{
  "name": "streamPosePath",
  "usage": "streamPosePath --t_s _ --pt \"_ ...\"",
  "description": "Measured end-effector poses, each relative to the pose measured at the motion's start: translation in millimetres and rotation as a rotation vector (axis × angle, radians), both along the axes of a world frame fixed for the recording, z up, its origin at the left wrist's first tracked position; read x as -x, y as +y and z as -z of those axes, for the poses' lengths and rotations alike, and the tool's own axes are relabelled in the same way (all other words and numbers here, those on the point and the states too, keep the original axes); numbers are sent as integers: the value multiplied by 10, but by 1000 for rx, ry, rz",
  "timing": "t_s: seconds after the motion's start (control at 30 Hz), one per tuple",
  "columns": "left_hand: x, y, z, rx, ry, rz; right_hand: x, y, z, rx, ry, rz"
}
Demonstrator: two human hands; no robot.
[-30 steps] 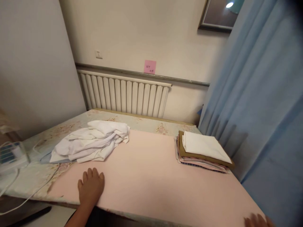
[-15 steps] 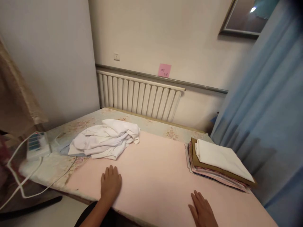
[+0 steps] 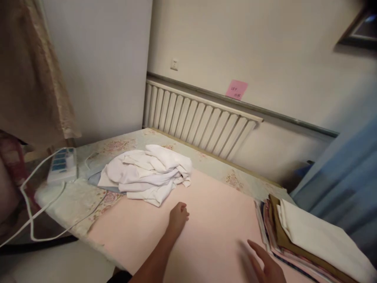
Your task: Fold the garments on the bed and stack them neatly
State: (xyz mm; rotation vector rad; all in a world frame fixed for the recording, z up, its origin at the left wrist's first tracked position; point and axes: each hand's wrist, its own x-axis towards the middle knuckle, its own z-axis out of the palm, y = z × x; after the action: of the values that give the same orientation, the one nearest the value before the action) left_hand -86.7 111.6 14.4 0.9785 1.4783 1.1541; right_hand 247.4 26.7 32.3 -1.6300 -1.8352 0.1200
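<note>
A crumpled white cloth lies in a heap on the left of the pink sheet. My left hand is in front of that heap, over the pink sheet, turned on its side with its fingers curled in and nothing visible in them. On the right, a stack of folded fabrics has white on top and brown beneath. Beside the stack, at the bottom of the view, my right hand has its fingers apart and holds nothing. Part of it is smeared by motion.
A power strip with white cables sits at the table's left end. The table carries a floral cover. Behind it stand a radiator and a wall with a pink note. A blue curtain hangs at right.
The view has swung left. My left hand, flat on the pink sheet before, has turned sideways, curled its fingers and moved rightward across the sheet. My right hand has turned with its fingers spread.
</note>
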Motion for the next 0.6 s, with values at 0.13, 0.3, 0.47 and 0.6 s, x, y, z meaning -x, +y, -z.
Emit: streamPosePath --t_s 0.13,0.3,0.47,0.6 --pt "29 114 35 57 -189 -24 990 741 -503 -37 7 -254" --pt "25 156 -24 93 -320 -16 2377 1441 -986 -241 -127 -616" --pt "32 160 -36 129 -389 -13 3273 2058 -1100 -314 -549 -808" --pt "42 189 4 138 -426 -12 3611 2426 -1068 -155 -651 -844"
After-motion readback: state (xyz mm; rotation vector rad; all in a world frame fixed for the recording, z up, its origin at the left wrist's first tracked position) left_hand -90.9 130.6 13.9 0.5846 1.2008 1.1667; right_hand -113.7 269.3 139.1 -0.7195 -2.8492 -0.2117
